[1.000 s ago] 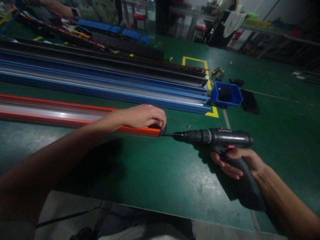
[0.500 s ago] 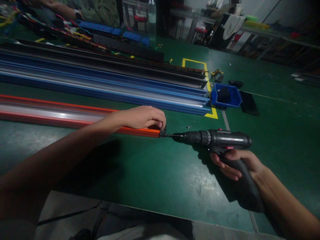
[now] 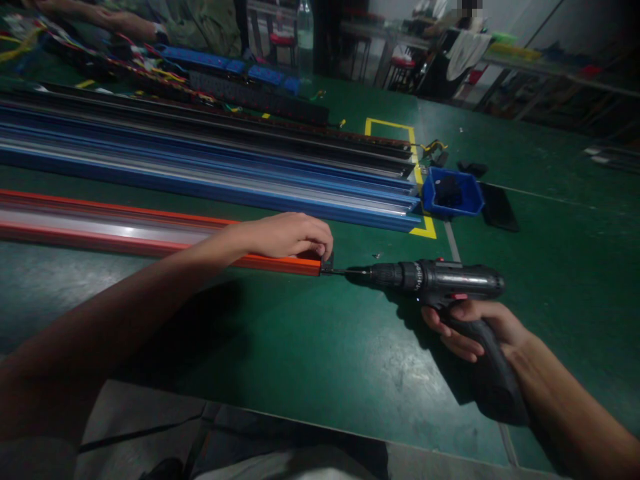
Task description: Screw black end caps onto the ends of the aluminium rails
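Observation:
An orange metal profile (image 3: 280, 265) runs in from the left edge across the green table. My left hand (image 3: 295, 237) lies over its right end, fingers curled down onto a small black end cap (image 3: 327, 262). My right hand (image 3: 470, 327) is wrapped round the handle of a black cordless drill (image 3: 450, 277), which points left. The drill's long thin bit (image 3: 350, 271) reaches the end cap at the profile's end. The exact contact at the bit's tip is too small to make out.
Several blue and black profiles (image 3: 300, 190) lie behind the orange one. A blue bin (image 3: 457, 193) with dark parts and a black flat object (image 3: 500, 207) sit to their right. Small screws (image 3: 376, 256) lie near the drill. Another person's arm (image 3: 125, 23) is over wiring at the back left.
My hands, the drill and the orange profile hold practically the same position. At the back left, the other person's arm has shifted slightly.

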{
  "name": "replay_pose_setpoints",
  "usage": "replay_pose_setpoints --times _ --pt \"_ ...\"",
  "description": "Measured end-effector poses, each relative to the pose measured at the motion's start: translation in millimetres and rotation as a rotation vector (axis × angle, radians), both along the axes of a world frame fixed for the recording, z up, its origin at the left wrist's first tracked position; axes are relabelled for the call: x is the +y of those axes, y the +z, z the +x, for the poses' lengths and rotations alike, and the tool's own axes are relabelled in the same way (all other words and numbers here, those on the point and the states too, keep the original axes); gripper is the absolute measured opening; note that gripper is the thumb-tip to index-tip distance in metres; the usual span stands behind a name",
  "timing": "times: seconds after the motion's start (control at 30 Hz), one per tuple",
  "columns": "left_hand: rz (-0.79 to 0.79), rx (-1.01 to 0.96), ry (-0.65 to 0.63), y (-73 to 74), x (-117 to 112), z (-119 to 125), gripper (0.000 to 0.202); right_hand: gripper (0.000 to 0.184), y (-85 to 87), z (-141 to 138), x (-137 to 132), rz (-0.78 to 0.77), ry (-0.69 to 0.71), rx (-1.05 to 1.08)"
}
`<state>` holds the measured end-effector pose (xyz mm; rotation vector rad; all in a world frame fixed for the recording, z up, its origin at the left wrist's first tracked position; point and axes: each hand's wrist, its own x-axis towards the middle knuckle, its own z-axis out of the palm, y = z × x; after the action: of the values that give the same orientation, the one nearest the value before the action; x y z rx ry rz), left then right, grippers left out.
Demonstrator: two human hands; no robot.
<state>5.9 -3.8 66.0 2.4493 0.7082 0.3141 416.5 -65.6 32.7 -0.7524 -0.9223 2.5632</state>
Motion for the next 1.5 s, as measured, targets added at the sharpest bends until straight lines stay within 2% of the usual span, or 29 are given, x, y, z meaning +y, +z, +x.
replay_pose_setpoints --times 1.17,1.5 --pt "0.029 0.025 -0.002 -0.6 0.3 -0.5 0.023 0.027 2.0 -1.5 -1.2 -0.014 -0.03 -0.005" --pt "-0.006 -0.003 0.008 0.2 -0.1 1.3 0.024 0.032 1.1 -1.0 -0.3 -0.002 -0.017 0.01"
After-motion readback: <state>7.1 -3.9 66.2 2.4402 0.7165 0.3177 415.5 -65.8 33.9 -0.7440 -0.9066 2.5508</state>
